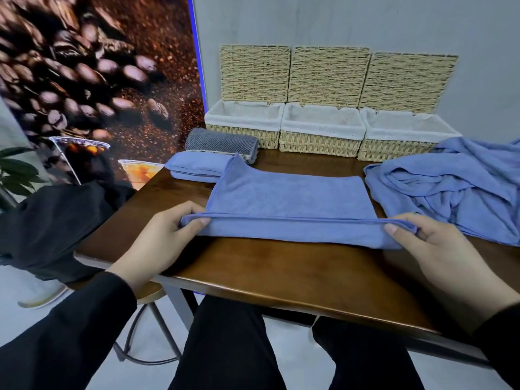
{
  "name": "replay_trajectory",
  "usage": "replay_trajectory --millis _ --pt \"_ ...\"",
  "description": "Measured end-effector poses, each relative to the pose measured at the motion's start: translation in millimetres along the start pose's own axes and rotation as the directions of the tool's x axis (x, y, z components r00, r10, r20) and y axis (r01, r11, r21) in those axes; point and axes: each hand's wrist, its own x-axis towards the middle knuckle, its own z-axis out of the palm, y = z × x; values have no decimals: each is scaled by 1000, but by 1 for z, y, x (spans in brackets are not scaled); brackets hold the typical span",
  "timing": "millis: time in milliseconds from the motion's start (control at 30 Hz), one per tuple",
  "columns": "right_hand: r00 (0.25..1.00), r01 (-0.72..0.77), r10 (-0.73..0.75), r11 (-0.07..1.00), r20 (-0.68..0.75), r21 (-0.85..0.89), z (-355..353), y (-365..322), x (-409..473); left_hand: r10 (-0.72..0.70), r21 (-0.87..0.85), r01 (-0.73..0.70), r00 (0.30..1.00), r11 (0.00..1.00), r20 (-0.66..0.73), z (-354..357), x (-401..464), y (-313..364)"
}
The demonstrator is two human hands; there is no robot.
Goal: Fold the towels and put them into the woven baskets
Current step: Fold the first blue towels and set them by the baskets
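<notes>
Both hands reach forward over the near edge of the wooden table (281, 280), well apart, one at each end of a blue towel (289, 201) stretched flat between them. The left hand (166, 235) pinches the towel's near left corner, thumb on top and fingers curled beneath the doubled edge. The right hand (439, 249) grips the near right corner the same way, thumb lying along the hem. Both wrists emerge from black sleeves.

Beyond the left hand lie a folded blue towel (197, 167) and a grey folded towel (222, 143). Beyond the right hand sits a heap of unfolded blue towels (450, 187). Farther ahead, three woven baskets (320, 130) with white liners stand in a row, lids raised.
</notes>
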Motion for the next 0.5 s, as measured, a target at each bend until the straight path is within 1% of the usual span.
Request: replay_trajectory --millis 67,133,200,267,333,400,433,500 --pt "999 -21 22 999 -35 31 -2 -1 4 -1 -53 1 1000 999 1 -2 4 7" --pt "998 -48 50 998 -43 45 -4 -3 7 -37 -115 40 999 993 24 -2 6 14" --pt "997 -80 81 996 -17 45 -8 -4 12 -122 -221 137 989 966 82 -2 9 18" --pt "992 -123 123 992 9 15 -11 -2 18 -200 -323 240 968 916 153 -3 10 19" --pt "990 -139 139 990 -6 -33 -14 -1 27 -241 -386 289 956 876 167 -2 13 20" --pt "988 -151 148 986 -50 -67 -14 -4 38 -259 -364 289 957 885 130 -2 20 23" --pt "986 -155 150 985 -67 -72 -13 -8 45 -264 -314 280 960 907 91 -2 26 26" --pt "985 -150 139 983 -102 -108 -11 -12 66 -248 -118 246 969 962 -7 -3 44 22"
